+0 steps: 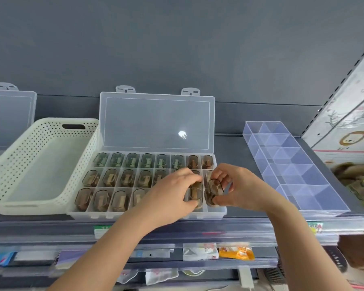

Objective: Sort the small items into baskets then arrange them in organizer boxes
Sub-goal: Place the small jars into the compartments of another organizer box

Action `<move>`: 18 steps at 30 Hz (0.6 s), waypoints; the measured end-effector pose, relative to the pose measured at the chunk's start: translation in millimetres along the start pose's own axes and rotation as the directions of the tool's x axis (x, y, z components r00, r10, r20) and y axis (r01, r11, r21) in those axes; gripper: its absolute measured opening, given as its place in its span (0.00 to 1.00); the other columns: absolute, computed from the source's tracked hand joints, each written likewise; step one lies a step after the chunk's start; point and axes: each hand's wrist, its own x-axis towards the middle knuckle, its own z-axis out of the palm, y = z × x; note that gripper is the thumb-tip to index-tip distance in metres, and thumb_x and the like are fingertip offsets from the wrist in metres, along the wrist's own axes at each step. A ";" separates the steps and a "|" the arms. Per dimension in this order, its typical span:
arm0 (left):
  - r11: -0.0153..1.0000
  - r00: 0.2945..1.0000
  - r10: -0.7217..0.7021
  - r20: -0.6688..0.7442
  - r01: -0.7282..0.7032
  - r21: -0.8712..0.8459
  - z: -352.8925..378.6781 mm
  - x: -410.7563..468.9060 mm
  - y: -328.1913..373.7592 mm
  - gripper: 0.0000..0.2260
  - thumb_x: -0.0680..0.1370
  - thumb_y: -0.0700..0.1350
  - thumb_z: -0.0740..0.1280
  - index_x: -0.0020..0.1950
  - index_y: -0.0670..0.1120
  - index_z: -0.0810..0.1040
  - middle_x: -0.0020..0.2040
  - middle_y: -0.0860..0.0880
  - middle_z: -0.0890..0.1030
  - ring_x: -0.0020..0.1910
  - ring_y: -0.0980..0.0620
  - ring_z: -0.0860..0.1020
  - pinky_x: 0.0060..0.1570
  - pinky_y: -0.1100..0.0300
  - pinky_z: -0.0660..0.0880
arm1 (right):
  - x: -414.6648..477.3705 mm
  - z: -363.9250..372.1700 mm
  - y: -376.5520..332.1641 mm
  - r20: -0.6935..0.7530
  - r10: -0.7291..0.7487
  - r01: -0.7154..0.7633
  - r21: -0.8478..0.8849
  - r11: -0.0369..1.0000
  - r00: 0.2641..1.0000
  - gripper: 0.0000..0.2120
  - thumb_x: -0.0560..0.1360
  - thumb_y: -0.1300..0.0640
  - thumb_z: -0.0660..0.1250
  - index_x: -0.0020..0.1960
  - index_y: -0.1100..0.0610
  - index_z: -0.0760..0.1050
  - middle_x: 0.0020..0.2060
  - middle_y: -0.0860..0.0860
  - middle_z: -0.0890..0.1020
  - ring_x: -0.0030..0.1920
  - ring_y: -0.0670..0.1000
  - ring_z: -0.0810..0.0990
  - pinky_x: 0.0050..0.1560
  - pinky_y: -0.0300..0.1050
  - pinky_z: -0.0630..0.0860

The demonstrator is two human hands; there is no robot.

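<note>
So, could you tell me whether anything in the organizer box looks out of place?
Only the tinted case in the right hand: it is tilted over the right end of the organizer box, not seated. The other cases sit in neat rows.

This is a shop, at a display shelf. A grey metal back panel rises at 12 o'clock, and a slotted upright for shelf brackets runs at 2 o'clock. The shelf's front edge carries a clear label rail holding a green-and-white tag at 7 o'clock. On the tier below, at 6 o'clock, lie packaged goods (an orange packet, a white packet).
</note>
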 end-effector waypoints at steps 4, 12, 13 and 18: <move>0.997 1.000 -0.011 0.007 0.011 0.082 9.3 4.9 -0.7 0.24 0.76 0.50 0.67 0.71 0.53 0.68 0.65 0.59 0.70 0.62 0.60 0.69 0.56 0.68 0.62 | -4.2 -2.2 8.0 0.032 0.025 -0.023 -0.066 0.998 0.999 0.20 0.62 0.51 0.76 0.50 0.47 0.72 0.43 0.42 0.78 0.44 0.46 0.78 0.46 0.43 0.79; 0.986 0.996 -0.090 0.026 0.085 0.147 23.8 8.7 -7.9 0.24 0.75 0.51 0.69 0.70 0.56 0.69 0.59 0.58 0.68 0.61 0.57 0.66 0.56 0.63 0.62 | 2.0 10.9 16.5 0.064 0.015 -0.002 -0.209 0.978 0.998 0.19 0.64 0.47 0.76 0.50 0.46 0.72 0.44 0.42 0.74 0.42 0.45 0.75 0.42 0.37 0.74; 0.984 0.994 -0.102 0.035 0.096 0.151 24.0 9.3 -9.2 0.23 0.75 0.51 0.69 0.70 0.57 0.69 0.59 0.58 0.68 0.61 0.57 0.66 0.57 0.62 0.63 | 3.3 11.8 17.3 0.068 0.018 -0.004 -0.213 0.977 0.998 0.19 0.64 0.46 0.76 0.50 0.46 0.72 0.43 0.42 0.74 0.42 0.45 0.74 0.42 0.37 0.74; 0.971 0.985 -0.124 0.120 0.096 0.218 23.6 11.2 -12.9 0.24 0.77 0.52 0.66 0.72 0.57 0.66 0.62 0.56 0.68 0.63 0.55 0.64 0.64 0.53 0.61 | 7.1 13.2 20.3 0.058 0.002 0.012 -0.236 0.972 0.998 0.15 0.67 0.45 0.74 0.49 0.45 0.74 0.41 0.41 0.73 0.42 0.44 0.74 0.40 0.36 0.71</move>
